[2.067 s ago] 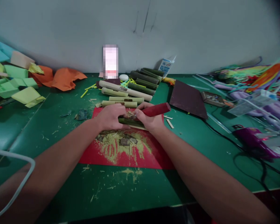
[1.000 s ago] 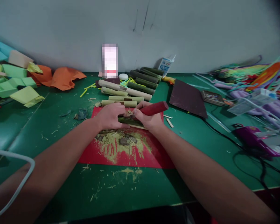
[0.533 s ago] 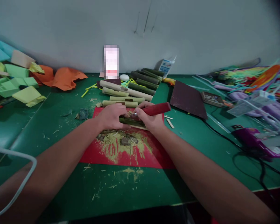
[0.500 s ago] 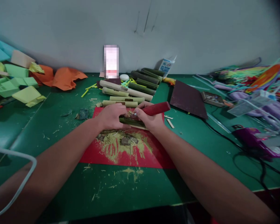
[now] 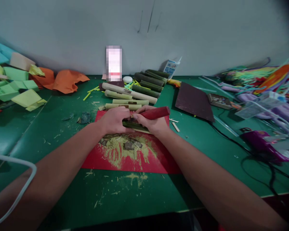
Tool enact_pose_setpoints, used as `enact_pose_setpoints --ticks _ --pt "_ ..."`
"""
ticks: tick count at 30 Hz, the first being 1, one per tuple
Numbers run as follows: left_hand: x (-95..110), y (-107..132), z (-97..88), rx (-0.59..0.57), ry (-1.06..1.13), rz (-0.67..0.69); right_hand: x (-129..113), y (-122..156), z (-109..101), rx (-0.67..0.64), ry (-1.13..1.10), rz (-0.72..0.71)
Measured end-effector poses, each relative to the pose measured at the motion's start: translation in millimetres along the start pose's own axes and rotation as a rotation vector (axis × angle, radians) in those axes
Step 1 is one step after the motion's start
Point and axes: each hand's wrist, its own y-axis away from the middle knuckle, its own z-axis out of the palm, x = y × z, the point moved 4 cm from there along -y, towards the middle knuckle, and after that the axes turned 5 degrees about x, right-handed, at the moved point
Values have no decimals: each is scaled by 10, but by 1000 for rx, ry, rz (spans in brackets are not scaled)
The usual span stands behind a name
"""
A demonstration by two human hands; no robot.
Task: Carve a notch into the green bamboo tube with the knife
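Observation:
My left hand (image 5: pixel 114 120) is closed over the left end of a dark green bamboo piece (image 5: pixel 135 126) that lies across the far edge of a red mat (image 5: pixel 135 160). My right hand (image 5: pixel 152 123) grips a tool with a dark red handle (image 5: pixel 156 112), and its tip rests on top of the bamboo between my two hands. Pale shavings and sawdust (image 5: pixel 125 148) cover the mat in front of the bamboo.
Behind my hands lie several pale and dark green bamboo sections (image 5: pixel 135 93). A dark brown sheet (image 5: pixel 194 102) lies to the right, a purple corded tool (image 5: pixel 265 144) further right. Folded coloured paper (image 5: pixel 19 86) is piled at the left. A pale cable (image 5: pixel 19 189) crosses my left forearm.
The red handle has shifted slightly left and lower along the bamboo. My left hand and the bamboo have stayed put.

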Motion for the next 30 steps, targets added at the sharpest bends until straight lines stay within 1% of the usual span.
enact_pose_setpoints --ticks 5,10,17,24,28,30 --pt "6 -9 -2 -2 -12 5 -35 5 -5 -11 30 27" --pt "-4 4 10 10 -3 15 -30 8 -12 -17 10 28" --pt "-2 4 -4 0 17 2 -51 -26 -4 -16 64 -33" --pt "-33 8 -7 4 36 -35 -65 -2 -21 44 107 -47" --pt "-11 9 -16 12 66 -19 -74 36 -53 114 103 -25" --pt "4 6 -20 10 57 -7 -78 41 -61 120 73 -19"
